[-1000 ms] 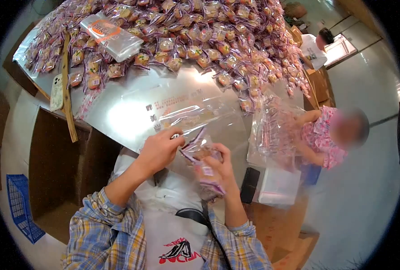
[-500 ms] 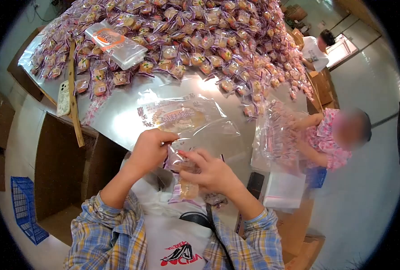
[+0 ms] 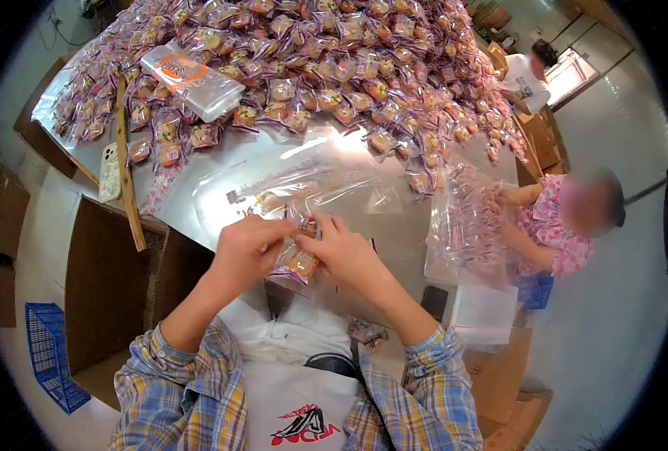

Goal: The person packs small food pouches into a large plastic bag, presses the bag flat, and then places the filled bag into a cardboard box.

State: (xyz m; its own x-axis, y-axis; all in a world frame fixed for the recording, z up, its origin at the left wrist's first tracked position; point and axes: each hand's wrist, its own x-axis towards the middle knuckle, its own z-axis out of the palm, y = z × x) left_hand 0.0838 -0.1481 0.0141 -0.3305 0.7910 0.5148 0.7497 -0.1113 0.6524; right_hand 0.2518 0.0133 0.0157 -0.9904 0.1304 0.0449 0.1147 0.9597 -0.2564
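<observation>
My left hand [image 3: 250, 249] is closed near the table's front edge, its fingertips pinched at the mouth of a clear printed plastic bag [image 3: 349, 197]. Close beside it, my right hand [image 3: 343, 254] is wrapped over small wrapped cakes [image 3: 302, 263] in clear film with purple edging. One cake shows below the fingers, and another part of the wrapping shows between the two hands. The bag lies flat on the metal table beyond my hands. My fingers partly hide where bag and cakes meet.
A large heap of wrapped cakes [image 3: 334, 56] covers the back of the metal table [image 3: 214, 169]. On it lie a stack of folded bags [image 3: 191, 79], a wooden strip [image 3: 127, 180] and a phone [image 3: 110, 173]. An open cardboard box [image 3: 108, 293] stands left; a person in pink [image 3: 544, 225] handles bags right.
The wrapped cakes have moved up and away from my body, towards the bag's mouth. My right hand has closed in around them, and the bag has shifted and creased.
</observation>
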